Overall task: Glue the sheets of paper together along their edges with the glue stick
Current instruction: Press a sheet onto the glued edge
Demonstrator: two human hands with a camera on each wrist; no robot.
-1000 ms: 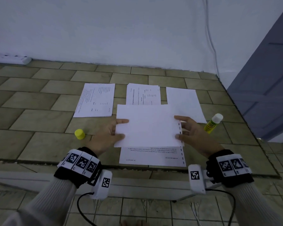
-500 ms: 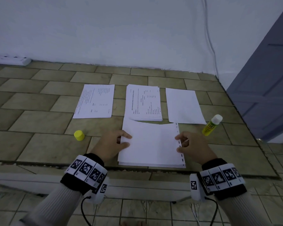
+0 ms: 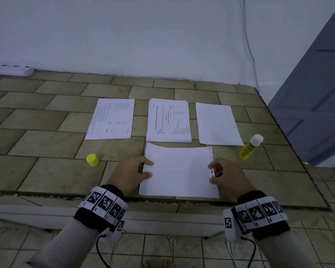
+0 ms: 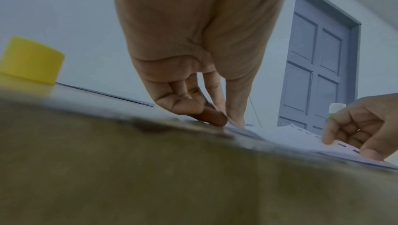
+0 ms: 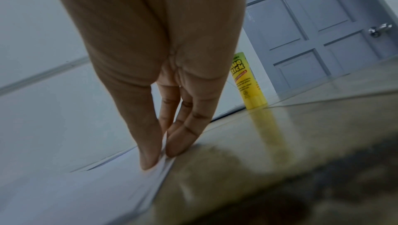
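The top sheet [image 3: 179,171] lies on the tiled bench [image 3: 46,171], at its near edge, squared over other sheets beneath it; its far edge bows up a little in the middle.

The left hand [image 3: 129,176] takes the sheet's left edge. In the head view the thumb and forefinger lie on top of the paper; in the left wrist view the thumb [image 4: 235,108] presses down on the edge while the curled fingers [image 4: 212,118] tuck against it from below and the side, so the grip is a light pinch on the paper's left margin.

The right hand [image 3: 227,176] does the same at the right edge, where a row of dark slots runs along the margin. The right wrist view shows the thumb [image 5: 148,143] on top of the paper and the fingers [image 5: 183,136] beside it, the sheet's edge caught between them. Both grips are narrow, closed on paper alone.

The glue stick [image 3: 250,147] stands uncapped on the bench, beyond and to the right of the right hand, apart from it. Its yellow cap [image 3: 92,159] sits on the bench to the left of the left hand.

Farther back lie three more lots of paper: a printed sheet [image 3: 111,118] at left, a printed stack [image 3: 168,120] in the middle, a blank sheet [image 3: 218,124] at right.
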